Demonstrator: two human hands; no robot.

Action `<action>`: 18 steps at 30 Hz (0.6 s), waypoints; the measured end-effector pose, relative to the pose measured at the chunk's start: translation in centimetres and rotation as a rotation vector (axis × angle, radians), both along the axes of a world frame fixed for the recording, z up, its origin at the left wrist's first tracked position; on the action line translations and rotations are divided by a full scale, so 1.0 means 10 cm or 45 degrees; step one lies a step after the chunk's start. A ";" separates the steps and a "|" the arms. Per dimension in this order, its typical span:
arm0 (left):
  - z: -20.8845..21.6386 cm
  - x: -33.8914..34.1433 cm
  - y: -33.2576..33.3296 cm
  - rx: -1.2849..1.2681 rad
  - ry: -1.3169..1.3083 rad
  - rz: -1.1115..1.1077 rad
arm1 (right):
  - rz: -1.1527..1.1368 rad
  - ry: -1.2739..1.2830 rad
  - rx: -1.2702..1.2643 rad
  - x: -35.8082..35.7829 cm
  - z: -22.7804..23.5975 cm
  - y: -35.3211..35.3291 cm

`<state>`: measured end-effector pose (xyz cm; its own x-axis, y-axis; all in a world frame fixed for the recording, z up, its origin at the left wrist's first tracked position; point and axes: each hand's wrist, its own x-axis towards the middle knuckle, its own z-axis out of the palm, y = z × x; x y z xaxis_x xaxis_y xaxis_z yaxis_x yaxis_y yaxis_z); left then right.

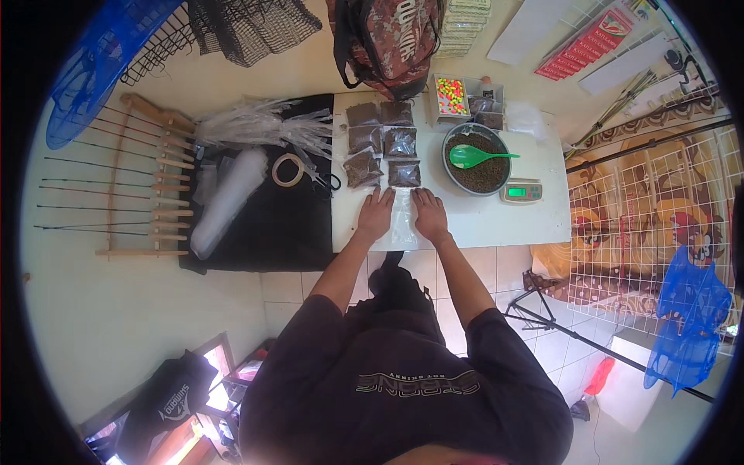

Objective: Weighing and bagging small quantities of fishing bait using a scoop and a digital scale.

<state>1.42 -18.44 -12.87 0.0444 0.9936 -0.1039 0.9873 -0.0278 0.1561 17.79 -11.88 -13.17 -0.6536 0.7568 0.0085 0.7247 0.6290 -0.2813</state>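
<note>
On the white tabletop, a clear plastic bag [404,173] with brown pellets in its far end lies flat, its unfilled part stretching toward me. My left hand [375,215] rests at the bag's left edge, fingers stretched out on the table. At its right edge lies my right hand [430,215], fingers also extended and spread. Beyond them, several filled bags [364,139] sit in two columns. To the right stands a grey bowl [474,191] of brown pellets, with a green spoon [470,156] lying on top.
A digital scale [522,191] with a lit display stands right of the bowl. Behind it is a container of colourful pieces [452,96]. On black cloth at left lie scissors [319,180], a tape roll [288,170] and clear plastic bags [232,203]. A camouflage backpack [391,46] is at the back.
</note>
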 end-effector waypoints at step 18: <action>0.08 0.16 0.14 -0.003 -0.107 0.089 | 0.102 -0.079 -0.055 -0.06 0.09 0.07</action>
<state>2.99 -16.99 -12.02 -0.0168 0.9943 -0.1051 0.9704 0.0415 0.2381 17.14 -11.19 -12.27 -0.7101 0.7011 -0.0652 0.6896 0.6738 -0.2655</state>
